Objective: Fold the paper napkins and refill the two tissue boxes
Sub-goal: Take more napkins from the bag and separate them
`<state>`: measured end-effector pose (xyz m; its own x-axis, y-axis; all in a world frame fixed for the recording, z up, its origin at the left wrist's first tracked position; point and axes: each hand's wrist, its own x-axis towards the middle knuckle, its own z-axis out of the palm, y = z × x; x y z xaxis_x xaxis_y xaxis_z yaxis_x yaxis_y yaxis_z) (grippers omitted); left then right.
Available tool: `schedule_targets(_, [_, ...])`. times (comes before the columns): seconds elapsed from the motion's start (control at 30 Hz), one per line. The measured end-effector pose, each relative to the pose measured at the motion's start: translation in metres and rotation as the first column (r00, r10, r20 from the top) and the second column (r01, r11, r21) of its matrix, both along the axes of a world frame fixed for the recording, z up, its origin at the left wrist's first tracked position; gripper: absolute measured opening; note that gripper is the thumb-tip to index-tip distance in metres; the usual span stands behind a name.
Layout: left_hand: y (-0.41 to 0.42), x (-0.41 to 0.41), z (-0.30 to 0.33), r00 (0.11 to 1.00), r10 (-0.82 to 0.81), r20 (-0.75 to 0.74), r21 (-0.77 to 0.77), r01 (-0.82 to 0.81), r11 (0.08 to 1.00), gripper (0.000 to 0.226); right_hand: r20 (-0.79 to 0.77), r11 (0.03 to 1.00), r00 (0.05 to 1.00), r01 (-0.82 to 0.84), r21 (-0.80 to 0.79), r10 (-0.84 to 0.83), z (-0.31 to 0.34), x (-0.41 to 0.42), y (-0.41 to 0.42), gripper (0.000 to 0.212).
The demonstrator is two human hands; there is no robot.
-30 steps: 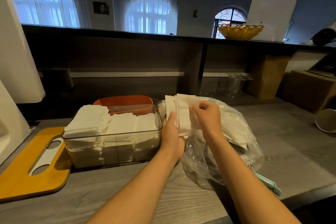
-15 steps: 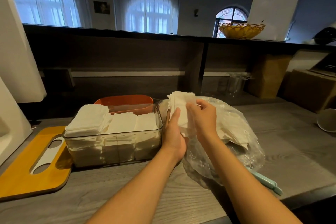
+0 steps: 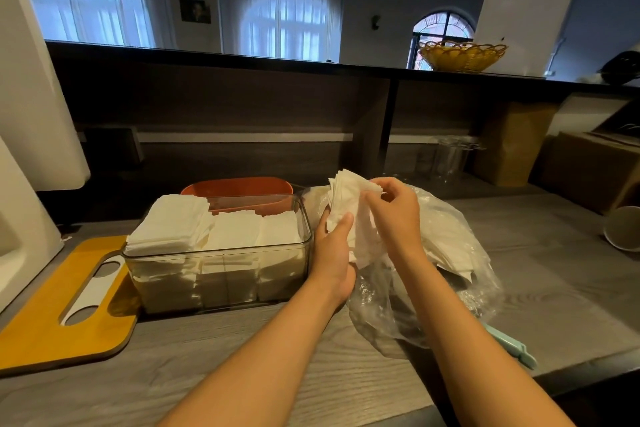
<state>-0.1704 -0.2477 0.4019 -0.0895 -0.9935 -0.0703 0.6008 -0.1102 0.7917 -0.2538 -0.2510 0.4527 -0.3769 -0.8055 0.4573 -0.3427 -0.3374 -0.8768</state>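
Note:
A stack of white paper napkins (image 3: pixel 348 198) stands upright between my hands, just right of the clear tissue box. My left hand (image 3: pixel 334 253) grips the stack from below, thumb pressed on its front. My right hand (image 3: pixel 394 215) pinches the top napkins with curled fingers and bends them. The clear tissue box (image 3: pixel 221 282) on the counter is packed with folded white napkins in three piles, the left pile rising above the rim. An orange tissue box (image 3: pixel 239 189) stands right behind it, its inside mostly hidden. A clear plastic bag (image 3: pixel 446 274) with more napkins lies under my right forearm.
A yellow wooden lid (image 3: pixel 52 315) with a slot lies left of the clear box. A white appliance (image 3: pixel 31 135) fills the left edge. A pale green clip (image 3: pixel 512 348) lies near the counter's front edge. Cardboard boxes (image 3: pixel 585 177) and a white cup (image 3: pixel 623 232) stand at the right.
The napkin stack has shifted slightly right and up. My right hand has moved from the stack's side to its top and now bends the upper napkins over.

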Motion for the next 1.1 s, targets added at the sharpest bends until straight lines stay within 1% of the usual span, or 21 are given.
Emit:
schedule_targets(0.07, [0.002, 0.0, 0.001, 1.0, 0.007, 0.015, -0.02, -0.007, 1.0, 0.042, -0.042, 1.0, 0.999, -0.028, 0.006, 0.028, 0.003, -0.002, 0.0, 0.016])
schedule_targets(0.17, [0.003, 0.0, 0.001, 0.999, 0.009, 0.034, -0.036, -0.008, 0.999, 0.043, -0.153, 0.996, 0.985, -0.072, 0.056, 0.08, 0.006, -0.005, 0.001, 0.035])
schedule_targets(0.2, [0.004, 0.001, 0.001, 0.999, 0.012, 0.047, -0.043, -0.01, 0.999, 0.041, -0.181, 0.993, 0.979, -0.078, 0.086, 0.092, 0.007, -0.006, 0.001, 0.036])
schedule_targets(0.27, [0.006, 0.001, 0.002, 0.998, 0.014, 0.057, -0.068, -0.01, 0.998, 0.036, -0.203, 0.989, 0.972, -0.092, 0.119, 0.115, 0.008, -0.006, 0.002, 0.025])
schedule_targets(0.33, [0.007, 0.003, 0.004, 0.999, 0.011, 0.045, -0.075, -0.008, 0.997, 0.031, -0.194, 0.989, 0.975, -0.087, 0.116, 0.108, 0.009, -0.007, 0.003, 0.015])
schedule_targets(0.4, [0.01, 0.004, 0.007, 1.0, -0.005, -0.008, -0.064, 0.005, 0.998, 0.031, -0.154, 0.991, 0.983, -0.09, 0.098, 0.105, 0.01, -0.008, 0.003, 0.011])
schedule_targets(0.47, [0.012, 0.005, 0.01, 0.997, -0.023, -0.075, -0.049, 0.019, 0.999, 0.037, -0.087, 0.992, 0.99, -0.101, 0.076, 0.108, 0.011, -0.009, 0.003, 0.009])
schedule_targets(0.57, [0.013, 0.007, 0.011, 0.989, -0.064, -0.133, -0.026, 0.061, 0.998, 0.046, -0.026, 0.992, 0.994, -0.105, 0.069, 0.107, 0.012, -0.009, 0.003, 0.014])
schedule_targets(0.67, [0.014, 0.007, 0.011, 0.987, -0.078, -0.138, -0.025, 0.075, 0.997, 0.05, -0.021, 0.996, 0.996, -0.085, 0.035, 0.085, 0.009, -0.009, 0.002, 0.018])
schedule_targets(0.77, [0.014, 0.007, 0.013, 0.986, -0.08, -0.144, -0.042, 0.075, 0.996, 0.049, -0.013, 0.999, 0.999, -0.034, -0.027, 0.033, 0.008, -0.01, 0.0, 0.02])
schedule_targets(0.8, [0.014, 0.007, 0.014, 0.986, -0.085, -0.142, -0.043, 0.079, 0.996, 0.048, 0.011, 0.998, 0.999, -0.03, -0.048, 0.031, 0.009, -0.011, 0.001, 0.019])
schedule_targets(0.83, [0.015, 0.007, 0.015, 0.986, -0.09, -0.139, -0.042, 0.085, 0.995, 0.048, 0.064, 0.996, 0.997, -0.038, -0.076, 0.043, 0.011, -0.012, 0.002, 0.018])
schedule_targets(0.9, [0.014, 0.007, 0.015, 0.985, -0.089, -0.151, -0.034, 0.085, 0.996, 0.045, 0.221, 0.989, 0.971, -0.06, -0.138, 0.09, 0.017, -0.015, 0.007, 0.014])
schedule_targets(0.97, [0.014, 0.008, 0.014, 0.985, -0.07, -0.159, -0.018, 0.068, 0.998, 0.043, 0.369, 0.982, 0.918, -0.091, -0.164, 0.147, 0.022, -0.017, 0.011, 0.013])
schedule_targets(1.0, [0.015, 0.008, 0.013, 0.985, -0.074, -0.155, -0.021, 0.072, 0.997, 0.044, 0.409, 0.981, 0.896, -0.116, -0.158, 0.172, 0.023, -0.018, 0.012, 0.014])
schedule_targets(1.03, [0.015, 0.007, 0.013, 0.985, -0.084, -0.151, -0.026, 0.081, 0.996, 0.045, 0.406, 0.981, 0.896, -0.133, -0.144, 0.181, 0.023, -0.017, 0.012, 0.014])
schedule_targets(1.07, [0.016, 0.007, 0.013, 0.985, -0.092, -0.145, -0.035, 0.088, 0.996, 0.046, 0.359, 0.983, 0.917, -0.138, -0.121, 0.173, 0.022, -0.016, 0.011, 0.016])
schedule_targets(1.1, [0.017, 0.006, 0.013, 0.987, -0.091, -0.135, -0.036, 0.087, 0.996, 0.047, 0.279, 0.987, 0.948, -0.133, -0.095, 0.155, 0.019, -0.014, 0.009, 0.016])
